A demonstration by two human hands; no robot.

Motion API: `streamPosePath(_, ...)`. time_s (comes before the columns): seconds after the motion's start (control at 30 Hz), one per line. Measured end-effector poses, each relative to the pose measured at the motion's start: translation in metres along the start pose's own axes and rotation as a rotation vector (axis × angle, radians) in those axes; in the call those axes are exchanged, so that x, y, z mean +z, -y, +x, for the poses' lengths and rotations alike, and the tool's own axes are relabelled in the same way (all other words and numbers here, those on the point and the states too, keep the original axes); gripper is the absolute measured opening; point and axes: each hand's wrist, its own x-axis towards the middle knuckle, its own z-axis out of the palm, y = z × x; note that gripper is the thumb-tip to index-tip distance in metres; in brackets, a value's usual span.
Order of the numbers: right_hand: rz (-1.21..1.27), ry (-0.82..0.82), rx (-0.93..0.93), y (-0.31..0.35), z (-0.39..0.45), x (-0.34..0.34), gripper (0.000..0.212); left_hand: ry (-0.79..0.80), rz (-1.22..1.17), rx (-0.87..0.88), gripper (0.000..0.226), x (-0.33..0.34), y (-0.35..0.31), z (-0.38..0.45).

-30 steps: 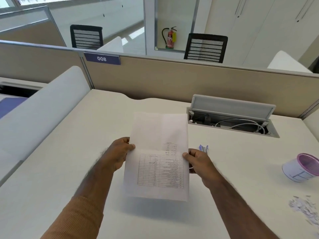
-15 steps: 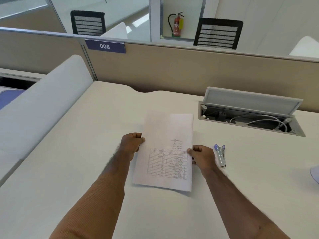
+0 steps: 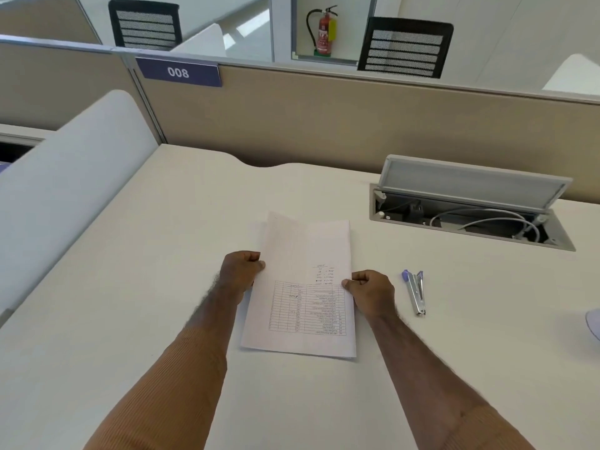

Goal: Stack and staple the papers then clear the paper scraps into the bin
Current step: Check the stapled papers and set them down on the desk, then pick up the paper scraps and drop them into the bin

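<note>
Centrally, the papers (image 3: 302, 287) lie on the desk (image 3: 130, 303), the left hand (image 3: 238, 274) and right hand (image 3: 370, 292) pinching their side edges. Right of them lies the stapler (image 3: 415, 292); farther back, upper right, an open cable box (image 3: 467, 206).

Desk (image 3: 130, 303): left half and near edge bare, open for passage on both sides of the forearms.
Centre: papers (image 3: 302, 287) lying flat, pinched at their side edges by the left hand (image 3: 238, 274) and right hand (image 3: 373, 292); both arms occupy the lanes from the near edge.
Right of centre: stapler (image 3: 416, 292), low, lying just beside the right hand, bare surface around it.
Far right corner: open cable hatch (image 3: 467, 206), lid raised toward the far edge, recess with cables.
Far edge: partition wall (image 3: 357, 125). Left edge: white divider (image 3: 65, 177), standing tall.
</note>
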Motion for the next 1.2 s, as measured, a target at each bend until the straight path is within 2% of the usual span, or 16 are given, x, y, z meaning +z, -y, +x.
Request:
streamPosePath(0.13,-0.074,-0.005,-0.047,-0.006,0.001,0.001,0.020,-0.028,0.088,0.031,0.025,0.001,0.008,0.002)
streamPosePath(0.33,-0.250,-0.050,-0.127,-0.010,-0.004,-0.001,0.036,-0.070,0.209,0.089,0.039,-0.001,0.011,-0.002)
streamPosePath(0.43,-0.363,-0.075,-0.261,-0.012,-0.018,-0.003,0.040,-0.122,0.410,0.210,0.039,0.001,0.011,-0.014)
streamPosePath(0.53,-0.470,-0.021,-0.375,-0.013,-0.027,-0.001,0.049,-0.134,0.596,0.296,0.043,0.006,0.016,-0.025)
streamPosePath(0.7,-0.729,0.026,-0.552,-0.025,-0.049,-0.025,0.071,-0.181,0.820,0.511,0.059,0.025,0.024,-0.081)
streamPosePath(0.8,-0.836,-0.009,-0.622,-0.038,-0.058,-0.030,0.079,-0.180,0.990,0.565,0.070,0.034,0.040,-0.095)
streamPosePath(0.97,-0.921,-0.030,-0.619,-0.057,-0.077,-0.065,0.085,-0.204,1.126,0.699,0.076,0.066,0.047,-0.134)
streamPosePath(1.2,-0.910,-0.055,-0.498,-0.099,-0.091,-0.129,0.087,-0.099,1.173,0.787,0.078,0.128,0.052,-0.175)
